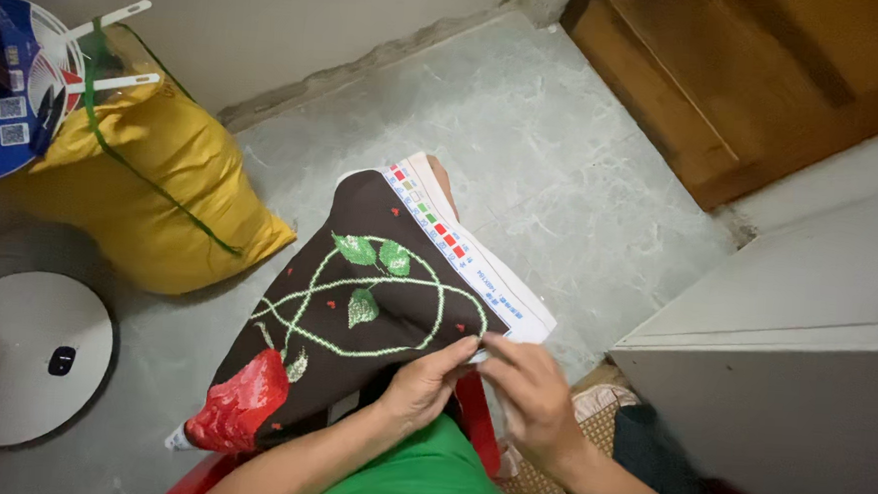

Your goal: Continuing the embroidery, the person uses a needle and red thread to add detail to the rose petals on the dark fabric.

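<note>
A dark brown cross-stitch cloth lies over my lap, worked with green leaves, looping green stems and a red flower. Its white border carries a row of small coloured squares. My left hand pinches the cloth's near edge by the border. My right hand meets it at the same spot, fingertips together on the edge; whether it holds a needle I cannot tell. A green garment covers my lap below the cloth.
A stuffed yellow sack tied with green cord leans on the wall at left, a blue-and-white fan above it. A round grey fan base sits on the floor. Wooden door upper right, white cabinet at right, red stool edge.
</note>
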